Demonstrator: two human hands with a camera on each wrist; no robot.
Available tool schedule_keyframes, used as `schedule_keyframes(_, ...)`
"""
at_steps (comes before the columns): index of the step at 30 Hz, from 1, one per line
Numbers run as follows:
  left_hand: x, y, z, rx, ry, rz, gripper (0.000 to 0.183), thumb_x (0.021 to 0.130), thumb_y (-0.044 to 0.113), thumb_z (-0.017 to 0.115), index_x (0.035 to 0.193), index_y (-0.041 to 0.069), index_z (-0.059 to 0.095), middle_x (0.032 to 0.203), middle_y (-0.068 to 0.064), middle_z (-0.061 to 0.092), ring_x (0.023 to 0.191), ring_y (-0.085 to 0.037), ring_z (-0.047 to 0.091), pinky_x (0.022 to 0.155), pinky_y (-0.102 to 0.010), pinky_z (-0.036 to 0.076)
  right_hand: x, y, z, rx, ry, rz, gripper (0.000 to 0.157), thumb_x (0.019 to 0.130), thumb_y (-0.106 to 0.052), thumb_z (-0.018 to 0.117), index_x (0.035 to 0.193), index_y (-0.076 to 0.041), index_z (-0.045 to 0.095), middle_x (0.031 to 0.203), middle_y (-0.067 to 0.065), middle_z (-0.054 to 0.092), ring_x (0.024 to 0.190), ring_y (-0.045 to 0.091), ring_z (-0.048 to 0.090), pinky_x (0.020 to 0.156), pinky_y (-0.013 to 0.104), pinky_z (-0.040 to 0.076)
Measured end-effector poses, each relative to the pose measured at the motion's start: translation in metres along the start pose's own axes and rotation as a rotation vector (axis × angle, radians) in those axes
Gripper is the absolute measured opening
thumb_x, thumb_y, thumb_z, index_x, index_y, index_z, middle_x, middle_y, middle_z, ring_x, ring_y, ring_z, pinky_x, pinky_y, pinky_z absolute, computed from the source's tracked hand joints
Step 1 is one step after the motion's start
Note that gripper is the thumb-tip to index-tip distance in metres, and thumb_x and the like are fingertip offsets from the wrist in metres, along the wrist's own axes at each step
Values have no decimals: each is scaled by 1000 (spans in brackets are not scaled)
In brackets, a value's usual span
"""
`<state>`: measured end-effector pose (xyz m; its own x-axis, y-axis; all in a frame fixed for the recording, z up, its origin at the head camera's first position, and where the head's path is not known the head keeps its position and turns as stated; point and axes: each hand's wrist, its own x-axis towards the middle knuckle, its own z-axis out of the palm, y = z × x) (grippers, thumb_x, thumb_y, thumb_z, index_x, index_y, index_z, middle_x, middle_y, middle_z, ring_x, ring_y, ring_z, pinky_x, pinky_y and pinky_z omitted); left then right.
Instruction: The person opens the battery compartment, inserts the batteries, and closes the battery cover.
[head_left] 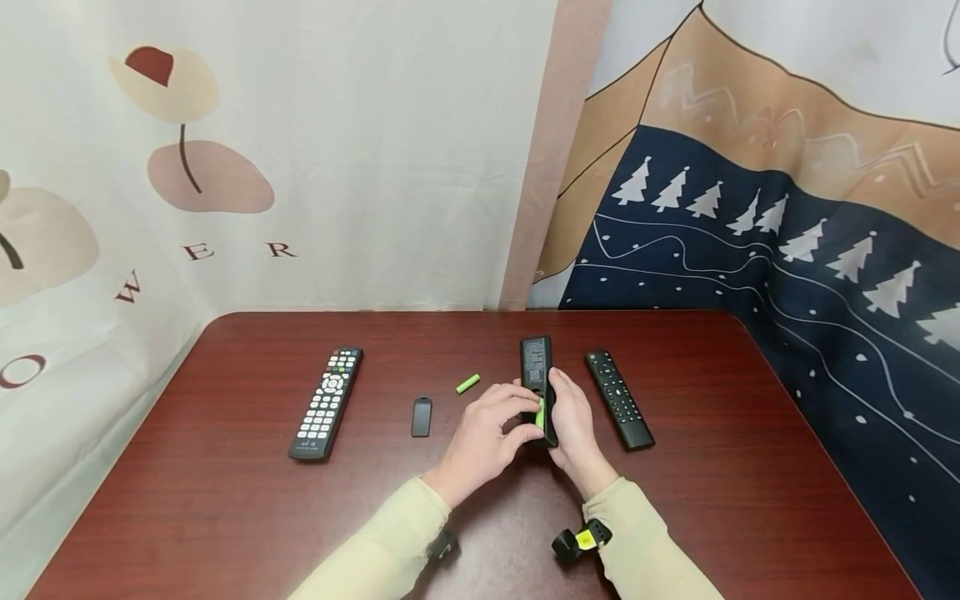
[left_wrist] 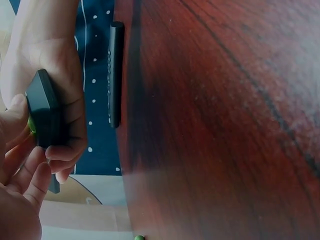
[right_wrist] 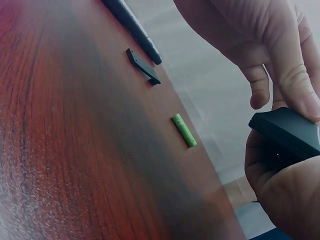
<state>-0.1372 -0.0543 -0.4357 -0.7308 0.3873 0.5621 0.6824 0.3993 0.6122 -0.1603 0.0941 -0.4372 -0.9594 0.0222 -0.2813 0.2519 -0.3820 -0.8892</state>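
Observation:
Face down in my right hand (head_left: 576, 425) is a black remote control (head_left: 536, 358), its label side up and its battery compartment uncovered. The fingers of that hand wrap its right side and underside. A green battery (head_left: 540, 413) lies at the compartment, and my left hand (head_left: 487, 429) pinches it between thumb and fingertips. In the left wrist view the remote (left_wrist: 45, 110) hides most of the battery. To the left, a loose green battery (head_left: 468, 383) and a dark battery cover (head_left: 422, 417) lie on the table.
A black remote with white buttons (head_left: 327, 404) lies at the left of the brown table (head_left: 225, 500). Another black remote (head_left: 620, 400) lies just right of my right hand. Printed curtains (head_left: 390, 167) hang behind the table's far edge.

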Motion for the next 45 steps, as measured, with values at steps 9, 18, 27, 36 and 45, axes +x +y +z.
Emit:
schedule_keyframes(9, 1, -1, -1, -56, -10, -136, 27, 80, 14, 88, 102, 8, 75, 109, -4, 70, 114, -24, 68, 88, -32, 58, -3, 2, 1, -33, -63, -70, 42, 113, -29, 30, 131, 4, 51, 96, 6, 65, 80, 12, 64, 67, 26, 56)
schedule_keyframes(18, 6, 0, -4, -91, -34, -204, 29, 77, 11, 90, 101, 9, 73, 103, -1, 68, 89, -18, 65, 77, -26, 56, -4, 3, 3, -40, -59, -89, 39, 114, -28, 29, 118, 1, 55, 89, 7, 59, 74, 15, 59, 61, 27, 53)
schedule_keyframes(27, 6, -1, -4, -113, -36, -222, 31, 75, 10, 91, 99, 10, 72, 97, 1, 66, 86, -16, 63, 76, -25, 56, -6, 3, 4, -48, -60, -92, 37, 113, -29, 31, 111, -2, 55, 87, 7, 59, 73, 16, 58, 61, 27, 53)
schedule_keyframes(36, 8, -5, -1, -158, -34, -288, 32, 74, 10, 93, 97, 11, 71, 93, 2, 63, 82, -13, 60, 72, -25, 53, -6, 3, 5, -42, -63, -105, 38, 113, -28, 30, 113, 0, 56, 87, 8, 60, 73, 17, 59, 62, 28, 53)
schedule_keyframes(45, 7, -1, 0, -167, -25, -315, 31, 75, 7, 92, 97, 11, 69, 93, 2, 62, 82, -13, 59, 73, -26, 53, -6, 5, 6, -35, -66, -114, 38, 113, -28, 30, 109, 0, 55, 86, 8, 59, 73, 18, 59, 62, 28, 52)
